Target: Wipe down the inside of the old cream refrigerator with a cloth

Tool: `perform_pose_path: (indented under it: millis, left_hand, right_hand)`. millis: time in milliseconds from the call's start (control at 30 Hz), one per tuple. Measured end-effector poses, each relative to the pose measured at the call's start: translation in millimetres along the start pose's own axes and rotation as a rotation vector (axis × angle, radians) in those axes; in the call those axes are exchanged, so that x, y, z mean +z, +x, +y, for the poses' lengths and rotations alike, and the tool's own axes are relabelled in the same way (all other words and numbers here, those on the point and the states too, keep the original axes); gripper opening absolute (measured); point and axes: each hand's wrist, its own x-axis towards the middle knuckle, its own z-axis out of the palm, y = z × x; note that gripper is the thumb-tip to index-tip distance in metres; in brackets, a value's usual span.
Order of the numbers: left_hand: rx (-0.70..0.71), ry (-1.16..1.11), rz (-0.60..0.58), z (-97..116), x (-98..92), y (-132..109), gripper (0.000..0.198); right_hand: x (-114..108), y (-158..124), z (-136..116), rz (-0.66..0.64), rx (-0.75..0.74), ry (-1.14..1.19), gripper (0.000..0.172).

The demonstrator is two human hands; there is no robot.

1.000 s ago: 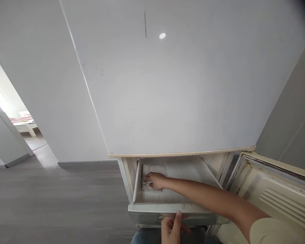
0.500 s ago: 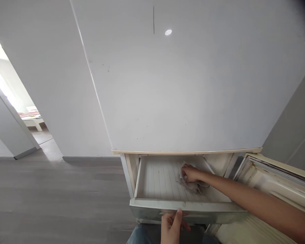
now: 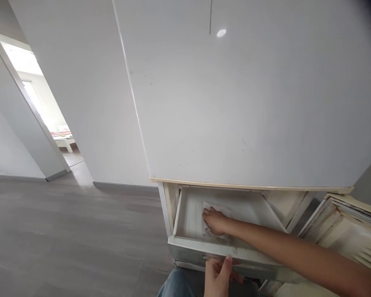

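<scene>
A white drawer (image 3: 185,210) with a ribbed bottom is pulled out of a cream-coloured refrigerator cabinet (image 3: 250,188). Inside it, my right hand (image 3: 215,220) presses a pale, crumpled cloth (image 3: 207,206) against the drawer bottom, left of the middle. The fingers are curled over the cloth, and part of it is hidden under the palm. My left hand (image 3: 218,274) grips the drawer front (image 3: 191,255) near its middle, thumb on top and fingers curled under the edge.
An open cream door (image 3: 349,231) with a stained inner face stands at the right. Behind the cabinet rises a grey-white wall (image 3: 235,103). Grey wood-look floor (image 3: 95,239) lies at the left, with a doorway to a bright room beyond. My knee in jeans (image 3: 176,284) is below the drawer.
My right hand has moved the cloth leftward across the drawer bottom. My left hand keeps its hold on the drawer front. The view has turned slightly left.
</scene>
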Motion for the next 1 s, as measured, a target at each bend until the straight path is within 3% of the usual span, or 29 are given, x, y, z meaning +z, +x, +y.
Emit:
perform_pose_path:
  millis: [200, 333, 567, 800, 900, 1000]
  left_hand:
    - [0.022, 0.072, -0.046, 9, -1.1, -3, 0.067]
    - [0.029, 0.081, -0.041, 17, -0.6, -8, 0.067]
    - [0.014, 0.074, -0.045, 25, -0.3, -10, 0.067]
    - [-0.005, 0.076, -0.060, 30, 0.2, -12, 0.065]
    - [-0.005, 0.061, -0.069, 30, 1.2, -12, 0.064]
    - [-0.007, 0.050, -0.058, 31, 2.1, -13, 0.062]
  right_hand:
    - [-18, 29, -53, 0.044, -0.259, 0.028, 0.038]
    - [-21, 28, -56, 0.015, -0.341, 0.000, 0.049]
    - [2, -7, 6, -0.037, -0.307, 0.047, 0.043]
    - [14, -69, 73, -0.105, -0.004, 0.091, 0.037]
    - [16, -87, 89, -0.151, 0.127, 0.092, 0.036]
    - [16, -91, 91, -0.146, 0.149, 0.108, 0.033]
